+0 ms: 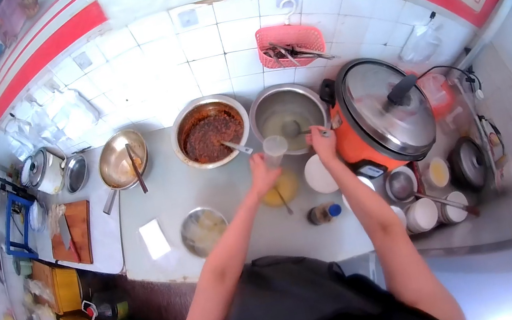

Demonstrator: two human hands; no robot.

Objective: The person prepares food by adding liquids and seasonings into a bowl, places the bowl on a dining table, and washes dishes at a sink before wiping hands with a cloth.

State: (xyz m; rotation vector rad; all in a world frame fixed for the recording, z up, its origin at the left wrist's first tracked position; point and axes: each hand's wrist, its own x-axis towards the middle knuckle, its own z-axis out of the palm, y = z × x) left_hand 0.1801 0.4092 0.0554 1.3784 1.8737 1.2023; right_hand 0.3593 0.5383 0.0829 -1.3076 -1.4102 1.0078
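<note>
My left hand [265, 172] is closed around a clear plastic cup [275, 147], held over the near left rim of a steel pot [286, 108] of pale liquid. In my right hand [322, 141] is the handle of a ladle [292, 128], whose bowl sits in that pot. To the left of the pot is a steel basin of dark red sauce [210, 132] with a spoon resting in it. Beneath my left wrist a yellow bowl [280, 188] holds a spoon. A white round lid or bowl [320, 174] lies below my right hand.
A large orange cooker [362, 141] with a glass lid stands right of the pot. Nearby are a blue-capped jar [324, 214], a steel bowl [204, 231], a pan [123, 158] and stacked white cups [422, 215]. A cutting board with a knife [79, 225] lies left. A pink basket [291, 44] hangs on the wall.
</note>
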